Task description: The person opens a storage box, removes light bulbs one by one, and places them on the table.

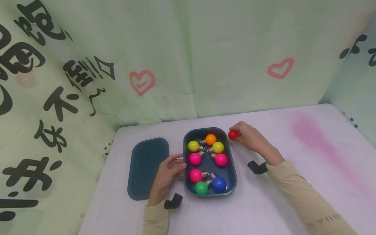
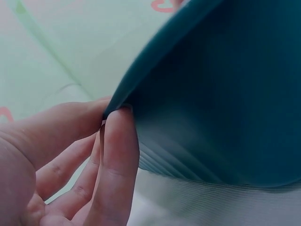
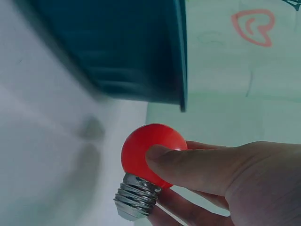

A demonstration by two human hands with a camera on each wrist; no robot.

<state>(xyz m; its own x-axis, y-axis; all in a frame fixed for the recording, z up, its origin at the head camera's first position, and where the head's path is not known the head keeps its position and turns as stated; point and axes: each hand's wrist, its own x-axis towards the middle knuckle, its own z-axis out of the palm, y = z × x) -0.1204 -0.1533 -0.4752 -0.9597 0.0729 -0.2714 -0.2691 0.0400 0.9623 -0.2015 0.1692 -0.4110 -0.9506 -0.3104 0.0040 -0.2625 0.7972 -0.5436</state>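
Observation:
A dark blue-green plastic box [image 1: 230,182] holds several colored light bulbs: one orange bulb [image 1: 211,139], two yellow bulbs, three pink bulbs, a green bulb [image 1: 201,188] and a blue bulb [image 1: 219,184]. At its left side, my left hand [image 1: 170,171] pinches the rim between thumb and fingers; the left wrist view shows the rim [image 2: 141,70] in that grip. My right hand [image 1: 249,137] holds a red light bulb [image 3: 149,149] by its round globe, just outside the box's far right corner. The bulb's metal screw base [image 3: 136,200] points away from the palm.
Left of the box, a flat dark blue-green lid [image 1: 148,166] lies on the white-covered table [image 1: 211,218]. A pale green curtain [image 1: 229,65] with hearts and black writing hangs behind and to the left. A black strap piece sits at each wrist.

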